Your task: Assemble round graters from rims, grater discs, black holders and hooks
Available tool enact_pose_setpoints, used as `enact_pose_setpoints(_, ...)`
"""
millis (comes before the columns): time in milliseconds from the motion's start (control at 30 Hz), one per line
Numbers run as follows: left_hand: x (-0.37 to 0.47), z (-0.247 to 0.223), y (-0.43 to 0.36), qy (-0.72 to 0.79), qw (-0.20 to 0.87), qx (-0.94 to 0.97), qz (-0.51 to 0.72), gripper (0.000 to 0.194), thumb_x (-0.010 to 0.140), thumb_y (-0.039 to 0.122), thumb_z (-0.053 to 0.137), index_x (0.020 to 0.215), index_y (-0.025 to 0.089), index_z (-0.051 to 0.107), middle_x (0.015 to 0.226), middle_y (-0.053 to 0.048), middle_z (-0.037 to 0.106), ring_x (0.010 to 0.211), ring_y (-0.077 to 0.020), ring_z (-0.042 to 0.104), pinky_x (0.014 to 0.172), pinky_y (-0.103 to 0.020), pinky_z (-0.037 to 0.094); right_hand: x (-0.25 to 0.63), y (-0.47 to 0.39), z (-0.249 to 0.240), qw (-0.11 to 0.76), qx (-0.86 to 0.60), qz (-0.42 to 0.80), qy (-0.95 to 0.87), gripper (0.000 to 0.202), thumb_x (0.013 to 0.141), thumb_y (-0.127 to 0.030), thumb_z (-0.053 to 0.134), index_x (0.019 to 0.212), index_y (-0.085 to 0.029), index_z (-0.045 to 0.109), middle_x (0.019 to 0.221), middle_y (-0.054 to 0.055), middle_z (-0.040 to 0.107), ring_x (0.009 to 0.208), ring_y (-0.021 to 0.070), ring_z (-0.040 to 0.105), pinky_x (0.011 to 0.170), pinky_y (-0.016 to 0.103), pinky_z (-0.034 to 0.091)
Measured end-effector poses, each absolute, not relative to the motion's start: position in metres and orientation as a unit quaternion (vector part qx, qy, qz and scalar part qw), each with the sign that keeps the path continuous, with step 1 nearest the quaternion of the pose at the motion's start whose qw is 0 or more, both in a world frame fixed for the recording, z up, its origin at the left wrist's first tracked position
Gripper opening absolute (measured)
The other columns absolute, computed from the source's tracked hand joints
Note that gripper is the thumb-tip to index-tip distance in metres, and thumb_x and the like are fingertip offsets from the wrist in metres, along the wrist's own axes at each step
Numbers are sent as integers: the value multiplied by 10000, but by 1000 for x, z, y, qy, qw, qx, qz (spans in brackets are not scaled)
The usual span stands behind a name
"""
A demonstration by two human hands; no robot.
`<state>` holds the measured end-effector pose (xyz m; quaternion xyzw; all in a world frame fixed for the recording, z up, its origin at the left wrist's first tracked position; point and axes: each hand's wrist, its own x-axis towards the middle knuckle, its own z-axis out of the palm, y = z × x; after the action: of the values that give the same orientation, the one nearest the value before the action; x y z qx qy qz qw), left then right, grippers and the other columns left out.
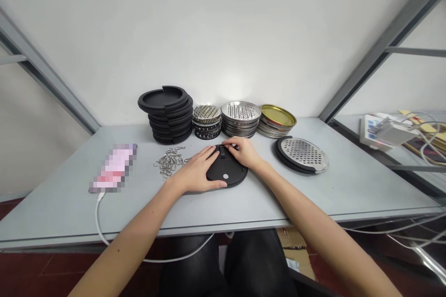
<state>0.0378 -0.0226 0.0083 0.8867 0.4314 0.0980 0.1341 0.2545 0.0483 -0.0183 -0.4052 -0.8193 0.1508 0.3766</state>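
A round black plastic grater base (228,169) lies on the table in front of me, with a small pale dot and a short dark tab on its upper face. My left hand (197,169) grips its left side, fingers over the far edge and thumb along the near edge. At the far rim, the fingers of my right hand (242,151) are pinched together near the tab. What they hold is too small and covered to make out. Just left of my left hand is a loose pile of metal clips (169,162).
Along the wall stand stacked black bases (170,125), small spiked discs (206,123), grater plates (241,118) and gold-topped lids (278,120). To the right lies a grater (302,154) in a black frame. A phone (114,167) with a white cable (98,218) lies left.
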Motion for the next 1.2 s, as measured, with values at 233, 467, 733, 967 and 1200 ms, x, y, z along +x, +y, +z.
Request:
enact_pose_setpoints(233, 38, 9, -24, 423, 132, 890, 108, 994, 761, 745, 522, 1491, 117, 273, 1574, -150, 200, 1460, -311, 139, 1181, -434, 200, 253, 48, -20, 382, -432, 154, -803, 198, 850, -129, 573, 985, -183, 708, 938, 54, 737, 857, 187, 682, 774, 288, 533)
enact_pose_setpoints(467, 38, 9, -23, 420, 129, 891, 113, 972, 757, 748, 525, 1483, 138, 311, 1570, -131, 222, 1460, -303, 149, 1178, -445, 215, 253, 47, -18, 385, -432, 150, -802, 179, 843, -143, 573, 958, -182, 705, 895, 43, 736, 832, 187, 680, 761, 286, 533)
enact_pose_setpoints(733, 37, 10, -24, 412, 140, 891, 126, 946, 755, 733, 547, 1466, 140, 353, 1561, -137, 242, 1455, -316, 165, 1173, -464, 226, 254, 46, -17, 384, -430, 137, -806, 182, 843, -146, 570, 945, -195, 712, 917, 42, 740, 850, 192, 683, 773, 289, 530)
enact_pose_setpoints(967, 36, 10, -24, 404, 160, 891, 131, 912, 744, 707, 588, 1465, 196, 360, 1567, -103, 239, 1453, -318, 173, 1170, -476, 235, 255, 46, -16, 377, -436, 127, -807, 190, 841, -147, 575, 952, -203, 718, 931, 43, 742, 865, 198, 686, 785, 298, 529)
enact_pose_setpoints(1200, 37, 10, -25, 413, 154, 888, 132, 845, 804, 690, 528, 1463, 186, 367, 1563, -101, 256, 1450, -309, 189, 1177, -465, 230, 255, 46, -17, 377, -424, 136, -812, 195, 846, -143, 574, 965, -198, 719, 929, 44, 740, 858, 190, 682, 782, 289, 525)
